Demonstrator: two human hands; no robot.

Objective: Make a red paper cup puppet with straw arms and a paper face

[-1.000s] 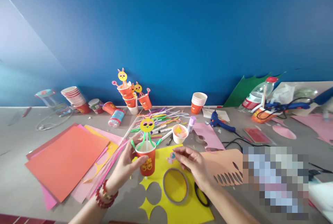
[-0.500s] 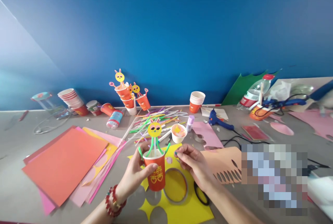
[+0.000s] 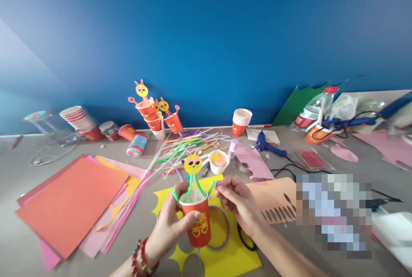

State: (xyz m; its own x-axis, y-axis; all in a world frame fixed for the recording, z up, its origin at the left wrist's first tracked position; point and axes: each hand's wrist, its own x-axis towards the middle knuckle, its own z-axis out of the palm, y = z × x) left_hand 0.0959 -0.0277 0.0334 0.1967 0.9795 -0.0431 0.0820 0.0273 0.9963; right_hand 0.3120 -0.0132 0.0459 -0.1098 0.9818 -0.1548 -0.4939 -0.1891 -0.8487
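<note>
My left hand (image 3: 175,217) is wrapped around a red paper cup (image 3: 197,230) with a gold character on its side. Out of the cup rise green straw arms (image 3: 202,189) and a yellow paper bunny face (image 3: 193,164) on a pale stem. A straw end sticks out below the cup. My right hand (image 3: 233,197) is closed in a pinch at the tip of the right green arm. Something small and dark shows at its fingertips, too small to name. Beneath lie cut yellow paper (image 3: 236,260), a tape roll (image 3: 222,230) and scissors (image 3: 246,238), partly covered by my right hand.
Coloured paper sheets (image 3: 74,204) lie left. Behind are loose straws (image 3: 186,146), a white tub of paper pieces (image 3: 219,166) and finished bunny cups (image 3: 174,123). A blue glue gun (image 3: 270,145) with a cable and peach paper (image 3: 273,195) are right.
My right hand's pinched fingers have come up against the tip of the right green arm. The cup has moved slightly right and down in view.
</note>
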